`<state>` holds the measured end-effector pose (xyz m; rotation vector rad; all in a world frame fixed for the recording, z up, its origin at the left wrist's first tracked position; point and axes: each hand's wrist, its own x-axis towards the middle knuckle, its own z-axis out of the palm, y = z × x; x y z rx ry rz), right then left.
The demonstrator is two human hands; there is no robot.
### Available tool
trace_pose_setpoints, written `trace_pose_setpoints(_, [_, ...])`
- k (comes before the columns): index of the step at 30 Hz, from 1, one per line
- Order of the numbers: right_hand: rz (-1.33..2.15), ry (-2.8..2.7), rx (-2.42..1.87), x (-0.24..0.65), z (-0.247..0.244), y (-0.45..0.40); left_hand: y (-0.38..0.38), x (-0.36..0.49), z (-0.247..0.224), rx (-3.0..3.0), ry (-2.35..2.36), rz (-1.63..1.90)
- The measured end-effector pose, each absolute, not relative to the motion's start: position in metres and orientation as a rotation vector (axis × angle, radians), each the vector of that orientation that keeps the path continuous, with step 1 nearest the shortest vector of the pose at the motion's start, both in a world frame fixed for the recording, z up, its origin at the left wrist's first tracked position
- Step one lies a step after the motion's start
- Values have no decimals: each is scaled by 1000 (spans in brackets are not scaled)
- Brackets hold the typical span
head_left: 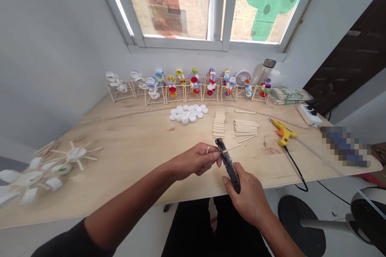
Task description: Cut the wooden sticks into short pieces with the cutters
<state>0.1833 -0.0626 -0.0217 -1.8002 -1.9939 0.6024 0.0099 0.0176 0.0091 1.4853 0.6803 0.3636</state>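
Note:
My left hand (196, 161) pinches a thin wooden stick (233, 148) over the front of the table. In my right hand (250, 196) is a black hand cutter (231, 170), its jaws pointing away from me and set across the stick. The stick's free end sticks out to the right of the jaws. Whether the blade has gone into the wood I cannot tell. Just beyond my hands lie a column of short sticks (219, 124) and a stack of longer sticks (245, 127). Farther left is a cluster of white bottle caps (188, 113).
Small wheel models (194, 84) on stick frames line the wall under the window. A yellow glue gun (285, 132) lies right, near a power strip (309, 115) and bagged sticks (291, 95). A steel-capped bottle (268, 68) stands behind. Stick-and-cap wheels (76, 154) lie at left.

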Motion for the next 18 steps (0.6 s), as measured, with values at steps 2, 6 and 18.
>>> trace_pose_setpoints(2, [571, -1994, -1830, 183, -24, -61, 20, 10, 9, 1437, 674, 350])
trace_pose_setpoints(6, [541, -1977, -1880, 183, -28, -59, 15, 18, 3, 1814, 866, 539])
trace_pose_setpoints(18, [636, -1950, -1861, 184, -20, -54, 2, 30, -18, 2638, 1352, 705])
